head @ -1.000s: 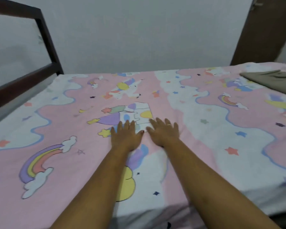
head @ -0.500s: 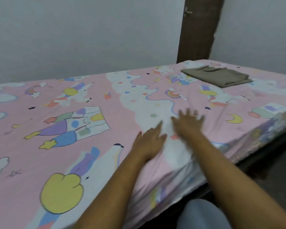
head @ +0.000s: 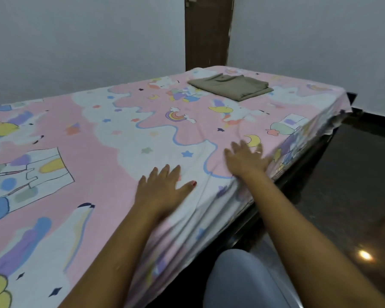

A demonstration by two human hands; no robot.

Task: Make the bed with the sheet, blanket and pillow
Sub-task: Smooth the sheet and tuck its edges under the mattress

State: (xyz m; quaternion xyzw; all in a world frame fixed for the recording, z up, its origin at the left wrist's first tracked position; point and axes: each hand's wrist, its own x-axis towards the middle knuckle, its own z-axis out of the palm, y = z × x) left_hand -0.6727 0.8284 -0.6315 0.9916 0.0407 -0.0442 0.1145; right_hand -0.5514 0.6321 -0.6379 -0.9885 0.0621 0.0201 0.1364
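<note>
Since half a second ago both hands have slid rightward along the near side of the bed [head: 352,96], toward its foot, and my view has swung with them.

Sheet [head: 120,134]: pink cartoon print, spread over the whole top. Lies flat at left. Creases gather where it hangs over the near edge, below the hands. I judge it thin, light and limp. It should slip easily over the mattress, so pressing only pushes the wrinkles along. Best hold is a pinch on the hanging hem, pulled down and outward.

Left hand [head: 165,192]: palm down on the sheet just inside the near edge, fingers straight and slightly fanned, thumb out. Holds nothing.

Right hand [head: 246,160]: further toward the foot, also palm down on the sheet, fingers straight and spread. Blurred by motion, so finger detail is poor. Nothing gripped.

Folded blanket [head: 230,86]: olive-brown, lying on the sheet at the far side near the foot, well apart from both hands. I take it to be soft and floppy, a little heavier than the sheet. Lift it by two corners of the open edge.

Pillow: not in view.
</note>
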